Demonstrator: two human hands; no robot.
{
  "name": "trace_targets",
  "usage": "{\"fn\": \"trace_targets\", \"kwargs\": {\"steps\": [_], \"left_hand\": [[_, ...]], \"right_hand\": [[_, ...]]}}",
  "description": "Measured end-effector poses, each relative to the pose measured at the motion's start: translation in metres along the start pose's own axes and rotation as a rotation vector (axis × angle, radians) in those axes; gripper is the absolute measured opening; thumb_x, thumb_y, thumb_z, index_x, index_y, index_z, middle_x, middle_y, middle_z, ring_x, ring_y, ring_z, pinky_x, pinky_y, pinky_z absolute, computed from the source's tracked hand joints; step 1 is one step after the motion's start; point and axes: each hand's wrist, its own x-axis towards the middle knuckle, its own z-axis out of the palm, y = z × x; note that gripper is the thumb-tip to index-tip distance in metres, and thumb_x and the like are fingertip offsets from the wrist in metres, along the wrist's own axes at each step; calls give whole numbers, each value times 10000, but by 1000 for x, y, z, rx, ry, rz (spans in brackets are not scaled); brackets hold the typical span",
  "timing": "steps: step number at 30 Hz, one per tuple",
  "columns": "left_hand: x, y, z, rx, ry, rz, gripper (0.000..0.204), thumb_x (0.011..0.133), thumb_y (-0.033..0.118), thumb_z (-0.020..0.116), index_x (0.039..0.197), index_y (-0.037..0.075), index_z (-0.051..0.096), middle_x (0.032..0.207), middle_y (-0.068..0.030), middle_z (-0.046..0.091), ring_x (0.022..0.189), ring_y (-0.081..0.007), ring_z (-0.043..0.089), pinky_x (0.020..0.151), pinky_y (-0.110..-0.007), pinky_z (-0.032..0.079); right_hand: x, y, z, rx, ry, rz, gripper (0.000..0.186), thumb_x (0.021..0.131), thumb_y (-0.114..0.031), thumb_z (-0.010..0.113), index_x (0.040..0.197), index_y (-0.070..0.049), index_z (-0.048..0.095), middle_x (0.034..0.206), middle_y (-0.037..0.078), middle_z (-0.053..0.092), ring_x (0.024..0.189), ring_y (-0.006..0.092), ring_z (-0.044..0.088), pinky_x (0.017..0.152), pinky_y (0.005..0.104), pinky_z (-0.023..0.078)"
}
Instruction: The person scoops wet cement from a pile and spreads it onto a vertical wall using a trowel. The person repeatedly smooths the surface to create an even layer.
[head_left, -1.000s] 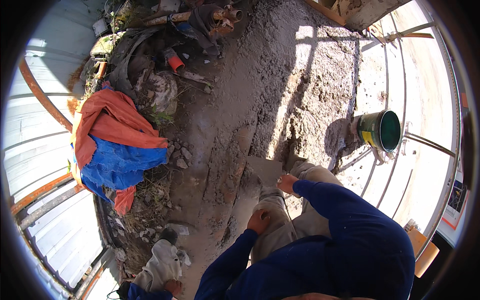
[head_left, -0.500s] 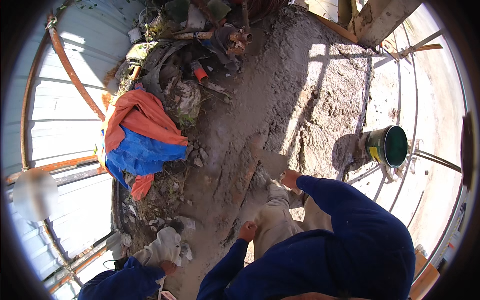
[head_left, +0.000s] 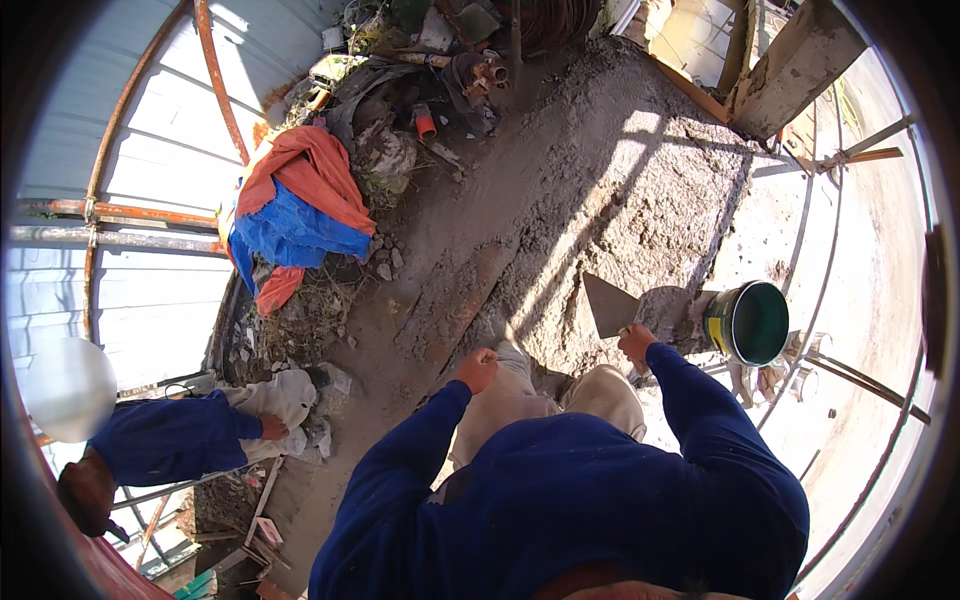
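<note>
My right hand (head_left: 636, 343) is closed round the handle of a trowel (head_left: 608, 306). Its flat pointed blade sits over the rough wet concrete (head_left: 560, 240), left of a dark green bucket (head_left: 760, 322); whether it touches the surface I cannot tell. The bucket lies beyond my right hand, its open mouth toward me and its inside dark. In front of my left knee, my left hand (head_left: 478, 370) is curled into a fist with nothing visible in it. My legs in pale trousers are bent below both hands.
A person in a blue top (head_left: 175, 437) crouches at the left. Orange and blue cloth (head_left: 305, 215) lies on rubble by a metal sheet wall (head_left: 150, 320). Pipes and debris (head_left: 440, 70) are piled at the far left. Thin bars (head_left: 835, 240) run along the right; a post (head_left: 795, 70) stands far right.
My right hand has carried the trowel rightward, closer to the bucket, and its blade now shows more broadly. My left hand remains a fist near my knee. The view has turned, showing more of the other person.
</note>
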Motion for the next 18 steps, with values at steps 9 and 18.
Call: {"fn": "trace_targets", "kwargs": {"steps": [9, 18], "left_hand": [[-40, 25, 0, 73, 135, -6, 348, 942, 302, 716, 1180, 49, 727, 1157, -146, 768, 1090, -287, 736, 947, -416, 567], [-67, 26, -9, 89, 200, -39, 374, 963, 311, 725, 1235, 54, 716, 1147, -138, 748, 1051, -268, 718, 931, -428, 556]], "right_hand": [[-139, -11, -47, 1134, 227, 600, 78, 873, -71, 666, 835, -3, 661, 684, 115, 658, 557, 235, 654, 493, 399, 513], [-165, -12, -43, 748, 213, 271, 162, 918, -157, 633, 882, -39, 738, 744, 158, 722, 604, 314, 701, 586, 445, 576]]}}
